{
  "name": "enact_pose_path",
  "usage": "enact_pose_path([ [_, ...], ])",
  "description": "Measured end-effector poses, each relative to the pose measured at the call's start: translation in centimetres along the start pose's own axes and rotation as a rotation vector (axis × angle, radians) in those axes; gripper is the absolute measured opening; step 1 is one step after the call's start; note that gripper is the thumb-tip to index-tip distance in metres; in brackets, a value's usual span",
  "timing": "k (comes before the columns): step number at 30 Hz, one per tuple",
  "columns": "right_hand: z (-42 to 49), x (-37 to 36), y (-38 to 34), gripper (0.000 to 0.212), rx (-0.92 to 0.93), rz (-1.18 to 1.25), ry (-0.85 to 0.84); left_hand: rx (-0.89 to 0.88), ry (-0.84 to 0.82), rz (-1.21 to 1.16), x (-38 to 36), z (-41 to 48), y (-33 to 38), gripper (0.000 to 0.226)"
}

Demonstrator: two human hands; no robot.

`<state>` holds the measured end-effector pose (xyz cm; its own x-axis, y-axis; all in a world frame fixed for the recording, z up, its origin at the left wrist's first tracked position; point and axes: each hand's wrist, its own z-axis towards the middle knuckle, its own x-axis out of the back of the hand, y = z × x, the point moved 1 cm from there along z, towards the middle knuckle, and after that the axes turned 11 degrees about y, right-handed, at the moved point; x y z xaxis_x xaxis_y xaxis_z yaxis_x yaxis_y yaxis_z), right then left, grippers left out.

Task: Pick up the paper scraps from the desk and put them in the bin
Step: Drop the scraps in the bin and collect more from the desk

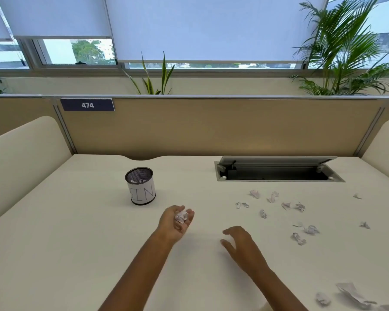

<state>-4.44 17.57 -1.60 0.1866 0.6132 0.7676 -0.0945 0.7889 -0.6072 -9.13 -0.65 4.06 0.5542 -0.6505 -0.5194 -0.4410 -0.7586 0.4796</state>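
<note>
A left hand (176, 221), palm up, fingers loosely cupped around crumpled scraps (181, 216), hovers at five o'clock of the bin (140, 189); the right hand (238, 242) hangs released over the worktop (76, 232). That shallow cradle could spill scraps short of the narrow rim.

A cream desk (76, 254) carries a mesh bin (140, 189) at left. Crumpled paper scraps (285, 212) lie scattered at right.
</note>
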Motion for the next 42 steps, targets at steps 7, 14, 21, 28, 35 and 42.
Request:
enact_pose_path([
  [7, 0.7, -2.0, 2.5, 0.047, 0.048, -0.197, -0.090, -0.318, 0.101, -0.100, -2.5, 0.8, 12.5, 0.027],
  [14, 0.7, -2.3, 3.3, 0.047, 0.079, -0.186, -0.099, -0.320, 0.193, 0.009, -3.6, 1.5, 15.6, 0.073],
  [21, 0.3, 0.8, 3.8, 0.027, -0.018, 0.065, -0.175, -0.599, 0.161, 0.401, -2.2, 0.7, 10.1, 0.014],
  [28, -4.6, 4.9, 6.2, 0.022, -0.010, 0.137, -0.250, -0.646, -0.309, 1.161, 3.2, 0.9, -2.8, 0.027],
  [35, -9.6, 5.6, 8.3, 0.012, 0.187, -0.113, -0.316, -0.582, -0.707, 1.677, 6.7, -2.1, -9.7, 0.038],
  [42, -9.9, 5.3, 7.2, 0.039, 0.250, 0.010, -0.140, -0.948, -0.641, 1.907, 5.2, -4.0, -13.9, 0.037],
])
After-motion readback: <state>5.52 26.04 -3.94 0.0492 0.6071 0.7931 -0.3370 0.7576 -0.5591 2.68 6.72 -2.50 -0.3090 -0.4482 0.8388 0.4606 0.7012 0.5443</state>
